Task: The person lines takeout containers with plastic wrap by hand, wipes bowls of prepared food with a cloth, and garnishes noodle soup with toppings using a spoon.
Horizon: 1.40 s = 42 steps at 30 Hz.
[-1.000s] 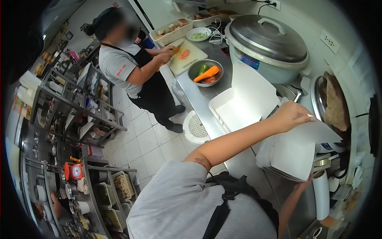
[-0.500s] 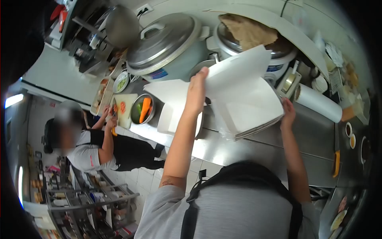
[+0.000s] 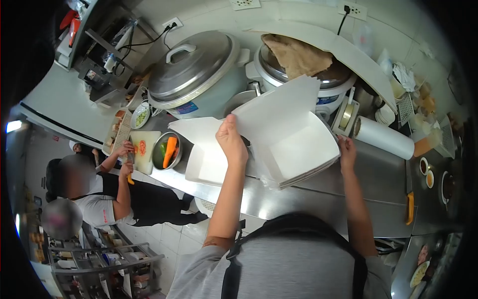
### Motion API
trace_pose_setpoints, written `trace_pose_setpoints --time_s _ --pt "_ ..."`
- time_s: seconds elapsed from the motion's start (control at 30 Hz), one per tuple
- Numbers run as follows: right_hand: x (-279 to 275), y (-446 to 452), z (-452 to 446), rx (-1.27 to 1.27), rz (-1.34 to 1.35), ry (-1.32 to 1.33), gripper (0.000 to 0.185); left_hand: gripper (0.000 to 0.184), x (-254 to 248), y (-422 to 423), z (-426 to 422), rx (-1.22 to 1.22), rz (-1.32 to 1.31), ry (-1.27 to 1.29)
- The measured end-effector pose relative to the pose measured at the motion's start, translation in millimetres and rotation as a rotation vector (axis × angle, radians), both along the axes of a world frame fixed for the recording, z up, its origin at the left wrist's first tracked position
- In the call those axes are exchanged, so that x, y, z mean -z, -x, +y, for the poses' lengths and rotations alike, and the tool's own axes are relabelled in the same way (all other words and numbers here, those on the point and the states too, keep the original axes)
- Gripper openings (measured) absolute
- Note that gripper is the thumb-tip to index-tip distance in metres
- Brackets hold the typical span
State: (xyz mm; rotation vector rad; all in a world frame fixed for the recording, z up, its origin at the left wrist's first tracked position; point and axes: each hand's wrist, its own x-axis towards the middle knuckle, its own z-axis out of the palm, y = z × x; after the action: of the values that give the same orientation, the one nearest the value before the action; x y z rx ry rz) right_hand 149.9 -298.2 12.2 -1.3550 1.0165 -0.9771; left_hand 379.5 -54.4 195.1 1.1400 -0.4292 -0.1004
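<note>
My left hand [image 3: 232, 142] is closed, with its thumb and fingers pinching the edge of white paper takeout boxes. On its left side, an open white takeout box [image 3: 206, 158] sits partly behind my wrist. To the right of that hand is a nested stack of takeout boxes [image 3: 291, 149], lids raised, with clear plastic wrap hanging at its lower left corner. My right hand [image 3: 347, 152] is closed on the right edge of this stack. Which box edge the left fingers grip is partly hidden.
Two large rice cookers [image 3: 196, 70] stand behind the boxes, one under a brown cloth [image 3: 296, 57]. A steel bowl [image 3: 167, 151] of vegetables is left. A plastic roll [image 3: 383, 138] and yellow-handled knife [image 3: 410, 207] lie right. A co-worker [image 3: 124, 199] cuts food on a board [image 3: 144, 149].
The view has shifted, so the counter and boxes appear further left and lower. Both hands keep their hold on the boxes. Another person's head now shows at the lower left.
</note>
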Motion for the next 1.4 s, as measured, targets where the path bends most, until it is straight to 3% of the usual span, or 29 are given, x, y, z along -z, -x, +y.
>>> trace_pose_setpoints --time_s 0.13,0.2,0.27,0.47,0.57,0.67,0.77,0.83,0.9,1.1,1.2,1.3,1.4 --pt "-14.1 -7.9 5.1 0.024 -0.092 -0.119 0.034 0.042 -17.0 8.3 -6.5 0.033 0.166 0.079" --pt "-22.7 -4.1 -3.0 -0.034 -0.058 -0.303 0.033 0.046 -26.3 12.7 -9.4 0.06 0.194 0.074" --pt "-54.7 2.2 1.2 -0.084 -0.016 -0.394 0.037 0.052 -26.6 8.8 -7.9 0.084 0.184 0.05" --pt "-66.1 0.5 -6.7 -0.121 -0.026 -0.436 0.051 0.065 -22.9 -5.9 -5.8 0.048 0.324 -0.043" --pt "-56.8 -6.0 -7.6 -0.062 -0.119 -0.476 0.05 0.065 -15.6 -11.0 -2.3 0.067 0.274 -0.045" --pt "-40.1 -13.4 -13.8 -0.029 -0.243 -0.492 0.044 0.061 -23.9 28.1 10.4 -0.171 -0.107 -0.13" --pt "-40.8 -14.5 -8.8 0.042 -0.375 -0.553 0.038 0.043 -12.9 86.1 25.0 -0.5 -0.565 -0.254" --pt "-46.1 -20.4 -5.0 0.105 -0.429 -0.625 0.028 0.038 26.9 112.8 49.3 -0.257 -0.665 -0.285" --pt "-49.6 -24.0 1.0 0.176 -0.416 -0.648 0.025 0.017 29.8 126.6 63.2 0.013 -0.913 -0.588" --pt "-36.9 -19.7 11.8 0.138 -0.531 -0.637 0.025 0.044 23.6 126.8 52.0 0.299 -1.018 -0.996" --pt "-33.9 -12.1 13.2 0.022 -0.629 -0.623 0.028 0.055 0.8 123.4 35.3 0.4 -1.037 -1.009" --pt "-33.5 -6.0 22.6 -0.038 -0.625 -0.608 0.037 0.051 -5.7 128.1 0.8 0.44 -1.034 -0.919" --pt "-37.7 -5.4 28.6 -0.047 -0.599 -0.579 0.042 0.044 33.9 131.8 -18.5 0.488 -0.968 -1.094"
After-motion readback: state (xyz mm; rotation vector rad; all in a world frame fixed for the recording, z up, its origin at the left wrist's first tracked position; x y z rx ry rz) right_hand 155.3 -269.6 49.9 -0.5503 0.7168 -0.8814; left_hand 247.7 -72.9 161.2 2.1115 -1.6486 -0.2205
